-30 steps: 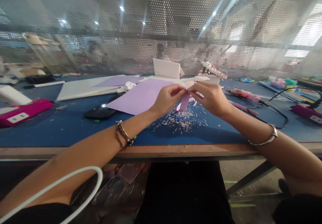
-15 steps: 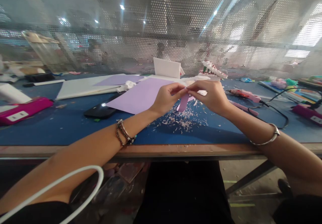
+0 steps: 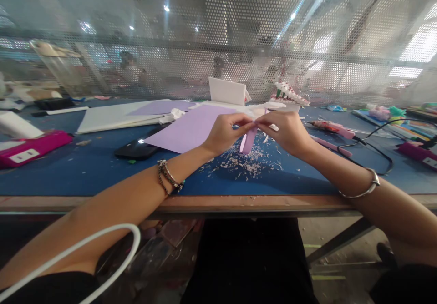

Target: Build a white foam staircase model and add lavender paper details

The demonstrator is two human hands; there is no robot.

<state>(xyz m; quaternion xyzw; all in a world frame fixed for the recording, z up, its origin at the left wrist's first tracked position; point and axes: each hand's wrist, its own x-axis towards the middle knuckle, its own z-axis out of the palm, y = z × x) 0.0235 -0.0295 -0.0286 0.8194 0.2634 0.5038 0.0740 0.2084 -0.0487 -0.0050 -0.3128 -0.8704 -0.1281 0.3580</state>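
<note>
Both my hands meet over the blue table [image 3: 85,176], pinching a small pink paper strip [image 3: 248,141] that hangs down between them. My left hand [image 3: 227,132] grips its top from the left with closed fingers. From the right, my right hand [image 3: 286,131] pinches the same top edge. Under the strip lies a scatter of pale paper shavings [image 3: 244,164]. A lilac paper sheet [image 3: 191,129] lies flat just left of my left hand.
A black phone [image 3: 136,149] lies left of the lilac sheet. A pink glue gun [image 3: 329,129] with a black cable [image 3: 375,154] sits at the right. Magenta boxes [image 3: 30,147] [image 3: 418,153] stand at both ends. White boards [image 3: 116,115], a white card [image 3: 227,92] and a perforated screen [image 3: 218,35] are behind.
Both hands stay pinched on the pink strip with only slight finger movement; the view has shifted a little.
</note>
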